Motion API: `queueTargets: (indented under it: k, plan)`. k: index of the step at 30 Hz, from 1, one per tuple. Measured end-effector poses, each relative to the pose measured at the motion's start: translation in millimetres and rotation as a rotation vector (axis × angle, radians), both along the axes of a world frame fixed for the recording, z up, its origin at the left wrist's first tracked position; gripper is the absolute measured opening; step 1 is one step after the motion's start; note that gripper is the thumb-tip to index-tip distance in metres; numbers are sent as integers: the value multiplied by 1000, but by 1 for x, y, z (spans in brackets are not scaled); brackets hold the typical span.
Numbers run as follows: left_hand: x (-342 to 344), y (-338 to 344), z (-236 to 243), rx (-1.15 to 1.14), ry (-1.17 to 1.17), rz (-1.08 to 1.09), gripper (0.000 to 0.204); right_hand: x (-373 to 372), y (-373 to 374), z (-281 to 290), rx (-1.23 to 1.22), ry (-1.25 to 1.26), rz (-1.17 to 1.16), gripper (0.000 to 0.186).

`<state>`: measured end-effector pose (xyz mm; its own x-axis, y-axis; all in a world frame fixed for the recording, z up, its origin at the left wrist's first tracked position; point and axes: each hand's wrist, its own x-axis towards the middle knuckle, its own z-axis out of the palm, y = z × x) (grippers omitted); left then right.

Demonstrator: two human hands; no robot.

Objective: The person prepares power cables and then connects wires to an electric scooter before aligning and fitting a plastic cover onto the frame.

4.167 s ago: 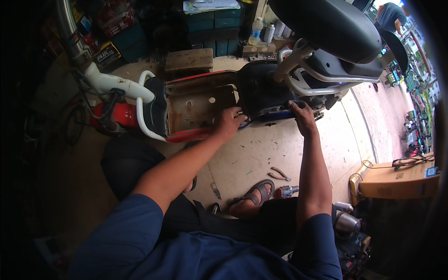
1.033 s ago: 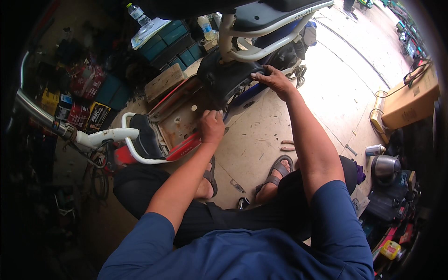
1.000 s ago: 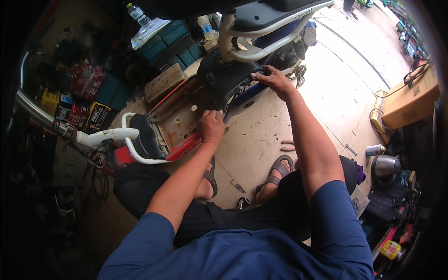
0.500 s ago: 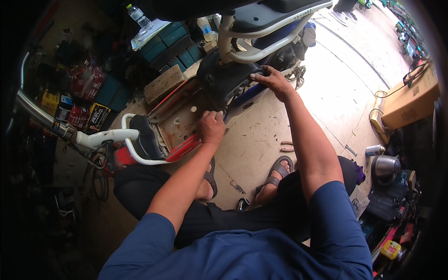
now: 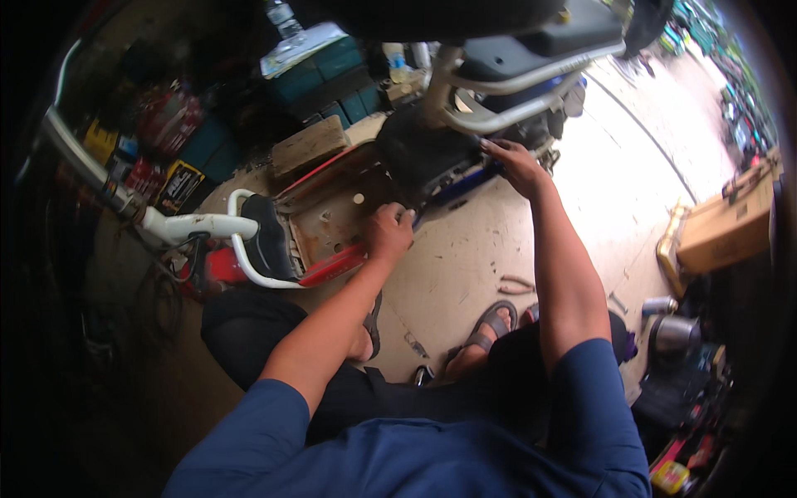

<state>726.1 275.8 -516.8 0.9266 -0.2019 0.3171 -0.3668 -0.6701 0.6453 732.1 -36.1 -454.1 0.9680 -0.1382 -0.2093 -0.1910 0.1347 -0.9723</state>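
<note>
A scooter (image 5: 415,141) stands in front of me with its rusty footboard (image 5: 328,224) bare and a grey grab rail (image 5: 506,91) behind the seat. My left hand (image 5: 388,232) is closed against the footboard's right edge, near the dark body panel (image 5: 419,149). Whether it holds something small is hidden. My right hand (image 5: 516,163) presses flat on the scooter's lower side by a blue panel (image 5: 461,187), fingers spread. I squat on the concrete floor (image 5: 465,257), sandalled foot (image 5: 486,328) below.
Pliers (image 5: 516,286) lie on the floor right of my foot. A cardboard box (image 5: 722,228) and metal pots (image 5: 677,332) stand at the right. Teal crates (image 5: 320,75), a wooden block (image 5: 309,145) and shelves of packaged goods (image 5: 158,158) fill the back left.
Since the oldest frame the view has swung, with the scooter now higher and tilted. In the last second both hands stay almost still on the scooter.
</note>
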Motion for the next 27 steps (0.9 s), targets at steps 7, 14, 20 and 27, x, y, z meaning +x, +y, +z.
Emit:
queueTargets:
  k: [7, 14, 20, 27]
  plan:
    - [8, -5, -7, -43, 127, -36, 20, 32, -18, -25, -203, -30, -83, 58]
    - [29, 14, -8, -127, 372, -129, 22, 38, -6, -48, 105, -58, -187, 50]
    - [77, 20, -3, -314, 627, -156, 27, 29, 1, -30, 123, -58, -214, 42]
    - [73, -5, 11, -677, 837, -121, 74, 36, -6, -43, 166, -58, -202, 45]
